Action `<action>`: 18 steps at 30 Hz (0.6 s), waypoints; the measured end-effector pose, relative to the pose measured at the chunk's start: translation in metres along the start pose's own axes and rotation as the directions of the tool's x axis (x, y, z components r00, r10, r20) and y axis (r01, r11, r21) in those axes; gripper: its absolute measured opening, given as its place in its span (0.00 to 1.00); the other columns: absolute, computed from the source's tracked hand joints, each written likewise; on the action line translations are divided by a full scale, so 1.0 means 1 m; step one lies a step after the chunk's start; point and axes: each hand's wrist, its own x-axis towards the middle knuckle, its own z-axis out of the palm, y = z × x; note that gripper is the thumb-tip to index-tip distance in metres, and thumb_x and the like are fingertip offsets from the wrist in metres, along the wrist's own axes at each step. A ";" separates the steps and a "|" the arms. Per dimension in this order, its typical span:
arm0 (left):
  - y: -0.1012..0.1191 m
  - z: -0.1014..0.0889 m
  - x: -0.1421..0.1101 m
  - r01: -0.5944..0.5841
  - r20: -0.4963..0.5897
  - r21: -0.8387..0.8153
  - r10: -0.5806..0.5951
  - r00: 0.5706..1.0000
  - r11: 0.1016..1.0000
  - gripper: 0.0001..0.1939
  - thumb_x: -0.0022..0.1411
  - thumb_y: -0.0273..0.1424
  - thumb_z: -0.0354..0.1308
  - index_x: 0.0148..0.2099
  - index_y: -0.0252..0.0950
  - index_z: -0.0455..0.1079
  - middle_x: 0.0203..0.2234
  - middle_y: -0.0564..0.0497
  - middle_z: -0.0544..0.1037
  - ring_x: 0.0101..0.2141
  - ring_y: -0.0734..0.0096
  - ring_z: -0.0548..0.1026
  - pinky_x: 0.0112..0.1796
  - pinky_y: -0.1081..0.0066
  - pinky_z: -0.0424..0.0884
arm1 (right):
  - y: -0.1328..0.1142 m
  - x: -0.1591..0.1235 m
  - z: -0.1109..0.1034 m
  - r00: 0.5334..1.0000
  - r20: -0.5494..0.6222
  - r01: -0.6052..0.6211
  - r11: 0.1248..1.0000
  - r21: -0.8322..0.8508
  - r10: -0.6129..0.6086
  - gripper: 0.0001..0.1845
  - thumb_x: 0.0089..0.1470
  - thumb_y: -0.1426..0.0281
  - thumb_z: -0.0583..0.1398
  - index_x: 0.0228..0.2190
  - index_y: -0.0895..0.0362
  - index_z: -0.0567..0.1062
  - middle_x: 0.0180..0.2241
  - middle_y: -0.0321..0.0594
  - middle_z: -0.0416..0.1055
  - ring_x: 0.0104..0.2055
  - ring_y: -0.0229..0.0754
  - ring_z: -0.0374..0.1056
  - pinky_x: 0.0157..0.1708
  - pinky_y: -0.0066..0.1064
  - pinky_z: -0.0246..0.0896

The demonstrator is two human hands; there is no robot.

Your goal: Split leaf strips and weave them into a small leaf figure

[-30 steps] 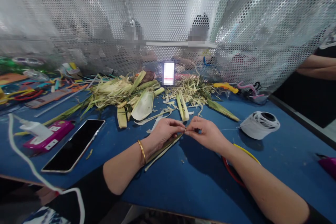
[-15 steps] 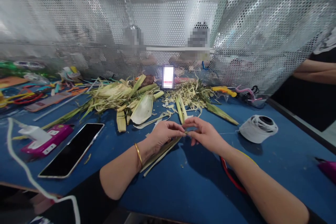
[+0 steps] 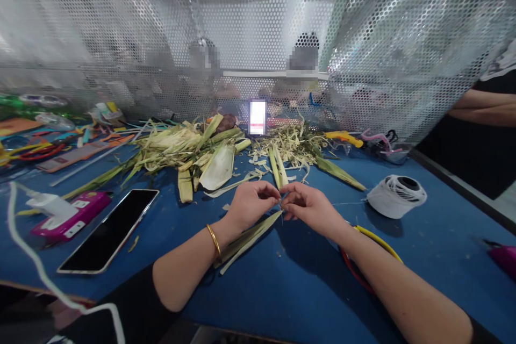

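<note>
- Right hand point(image 3: 311, 207) has been curled closer to the left hand point(image 3: 250, 205).
- Fingertips point(image 3: 274, 202) are held together near the leaf point(image 3: 253, 235) tip; whether anything is grasped cannot be told.

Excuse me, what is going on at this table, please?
A person's left hand and right hand work close together over a blue table, at the end of a long leafy strip; what they pinch is too small to tell. A thread runs from the white spool toward the right hand. Leafy scraps are heaped farther back.
</note>
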 end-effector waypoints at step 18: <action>0.000 0.009 -0.009 -0.179 -0.142 0.315 0.233 0.962 0.932 0.05 0.56 0.27 0.59 0.30 0.39 0.76 0.30 0.52 0.80 0.33 0.69 0.75 0.38 0.72 0.66 | -0.005 -0.001 0.006 0.997 -0.053 -0.059 0.993 0.103 0.065 0.12 0.44 0.63 0.65 0.32 0.55 0.76 0.24 0.34 0.74 0.27 0.40 0.73 0.29 0.30 0.66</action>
